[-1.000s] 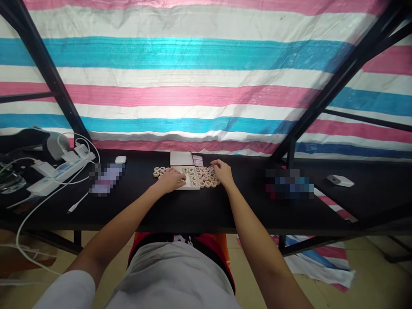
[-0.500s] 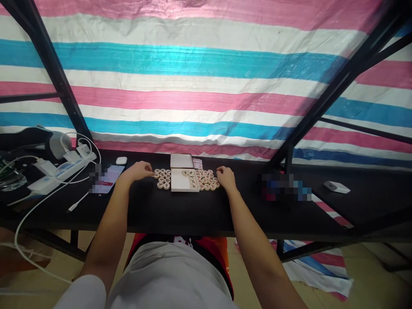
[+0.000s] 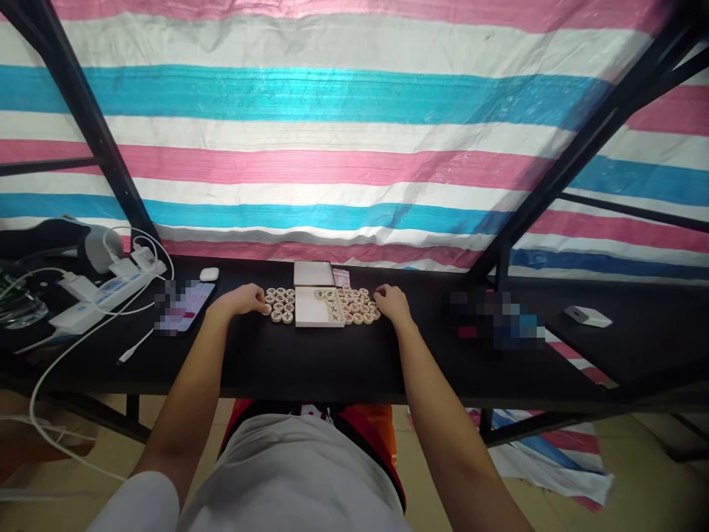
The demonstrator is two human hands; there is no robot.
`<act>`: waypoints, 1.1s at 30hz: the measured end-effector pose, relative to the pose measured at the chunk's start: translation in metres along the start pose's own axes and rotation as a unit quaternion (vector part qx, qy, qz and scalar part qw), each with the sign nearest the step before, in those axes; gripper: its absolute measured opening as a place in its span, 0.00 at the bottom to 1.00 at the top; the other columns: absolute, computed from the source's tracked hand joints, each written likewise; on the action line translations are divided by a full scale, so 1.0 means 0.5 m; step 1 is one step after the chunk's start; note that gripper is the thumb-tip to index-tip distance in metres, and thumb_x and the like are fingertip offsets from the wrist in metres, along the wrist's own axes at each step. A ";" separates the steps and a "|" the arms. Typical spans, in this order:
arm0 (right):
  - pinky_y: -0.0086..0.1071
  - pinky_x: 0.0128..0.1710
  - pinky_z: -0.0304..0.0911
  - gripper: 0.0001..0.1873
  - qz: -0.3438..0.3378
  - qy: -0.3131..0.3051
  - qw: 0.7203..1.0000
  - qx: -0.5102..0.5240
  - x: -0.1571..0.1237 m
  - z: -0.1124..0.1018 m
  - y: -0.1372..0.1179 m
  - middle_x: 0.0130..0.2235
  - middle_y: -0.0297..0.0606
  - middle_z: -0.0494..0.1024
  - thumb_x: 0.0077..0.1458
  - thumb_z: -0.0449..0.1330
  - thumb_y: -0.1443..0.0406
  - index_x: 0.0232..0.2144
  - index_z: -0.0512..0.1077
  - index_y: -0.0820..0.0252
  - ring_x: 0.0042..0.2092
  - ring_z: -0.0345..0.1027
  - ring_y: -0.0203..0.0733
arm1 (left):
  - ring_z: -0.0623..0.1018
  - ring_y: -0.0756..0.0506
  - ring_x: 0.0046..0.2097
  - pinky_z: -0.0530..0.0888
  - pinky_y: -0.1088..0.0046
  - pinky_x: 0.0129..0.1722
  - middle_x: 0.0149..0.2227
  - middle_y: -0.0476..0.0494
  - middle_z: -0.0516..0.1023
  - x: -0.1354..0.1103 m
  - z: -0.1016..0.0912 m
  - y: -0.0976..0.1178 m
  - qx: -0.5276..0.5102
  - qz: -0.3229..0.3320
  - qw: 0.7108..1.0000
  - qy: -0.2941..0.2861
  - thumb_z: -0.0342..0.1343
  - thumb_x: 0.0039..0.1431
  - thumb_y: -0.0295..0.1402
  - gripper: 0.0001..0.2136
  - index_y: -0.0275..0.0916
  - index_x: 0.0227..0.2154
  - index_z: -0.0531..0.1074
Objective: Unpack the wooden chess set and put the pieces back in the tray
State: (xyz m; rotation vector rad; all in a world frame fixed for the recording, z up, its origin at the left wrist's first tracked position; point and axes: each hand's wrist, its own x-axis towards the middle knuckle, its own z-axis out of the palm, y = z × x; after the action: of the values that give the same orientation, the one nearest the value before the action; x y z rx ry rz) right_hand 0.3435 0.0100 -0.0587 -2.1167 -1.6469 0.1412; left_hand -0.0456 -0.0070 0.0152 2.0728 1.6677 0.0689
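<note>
In the head view, my left hand is at the left edge of a group of xiangqi pieces with dark characters. Its closed fingers are on a round piece at that edge. Across from it, my right hand has its fingers curled at the right edge of the pieces with red characters; what they grip is mostly hidden. Between both groups lies a shallow white box, with several dark-character pieces along its right side and top.
Behind the box lies its open lid beside a small printed card. On the black table's left are a phone, a white earbud case, a cable and a power strip. A white adapter lies far right.
My left hand has shifted slightly right and down, to a piece at the lower left of its group. My right hand stays by the red pieces. The view has tilted a little.
</note>
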 end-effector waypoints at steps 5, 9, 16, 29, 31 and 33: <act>0.36 0.47 0.59 0.17 -0.012 -0.003 1.000 -0.002 0.002 0.000 0.003 0.43 0.48 0.72 0.53 0.51 0.62 0.42 0.74 0.61 0.47 0.66 0.47 | 0.72 0.48 0.28 0.64 0.77 0.25 0.25 0.49 0.73 0.001 0.002 0.006 0.009 -0.022 1.000 0.003 0.60 0.42 0.39 0.10 0.39 0.24 0.69; 0.38 0.46 0.59 0.17 -0.010 -0.007 1.000 -0.013 0.002 0.000 0.003 0.43 0.49 0.72 0.53 0.51 0.62 0.41 0.74 0.60 0.46 0.66 0.49 | 0.72 0.49 0.25 0.64 0.76 0.23 0.27 0.49 0.74 0.005 0.014 0.017 -0.006 -0.016 1.000 0.005 0.58 0.46 0.40 0.10 0.39 0.26 0.69; 0.37 0.45 0.59 0.16 -0.023 -0.005 1.000 -0.018 0.000 0.002 0.002 0.42 0.47 0.73 0.53 0.51 0.62 0.39 0.75 0.60 0.44 0.66 0.47 | 0.72 0.48 0.26 0.64 0.75 0.25 0.27 0.47 0.75 -0.001 0.015 0.029 0.030 -0.003 0.998 0.048 0.53 0.51 0.42 0.10 0.39 0.25 0.68; 0.35 0.47 0.59 0.13 -0.131 0.075 0.984 0.091 -0.018 -0.012 -0.041 0.39 0.43 0.73 0.53 0.51 0.67 0.36 0.74 0.61 0.42 0.66 0.43 | 0.72 0.48 0.27 0.64 0.75 0.26 0.24 0.49 0.76 -0.015 0.013 0.051 -0.027 0.062 0.997 -0.047 0.56 0.41 0.36 0.07 0.38 0.22 0.74; 0.34 0.46 0.59 0.12 -0.146 0.065 0.982 0.100 -0.027 -0.017 -0.055 0.38 0.42 0.73 0.53 0.51 0.67 0.36 0.74 0.61 0.41 0.66 0.42 | 0.72 0.48 0.28 0.64 0.76 0.26 0.24 0.49 0.76 -0.013 0.013 0.050 -0.033 0.068 0.996 -0.044 0.56 0.40 0.35 0.07 0.38 0.22 0.75; 0.33 0.45 0.59 0.12 -0.178 0.052 0.977 0.106 -0.039 -0.021 -0.073 0.37 0.41 0.73 0.53 0.51 0.67 0.35 0.74 0.61 0.40 0.66 0.41 | 0.71 0.48 0.27 0.63 0.75 0.25 0.24 0.49 0.76 -0.011 0.014 0.049 -0.035 0.075 0.996 -0.046 0.55 0.41 0.35 0.07 0.38 0.22 0.75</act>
State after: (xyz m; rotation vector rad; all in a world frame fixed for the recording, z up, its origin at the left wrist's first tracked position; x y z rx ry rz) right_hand 0.3092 -0.0047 -0.0382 -1.6190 -1.8278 0.0864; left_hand -0.0226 -0.0183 0.0198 2.1119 1.4346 0.0791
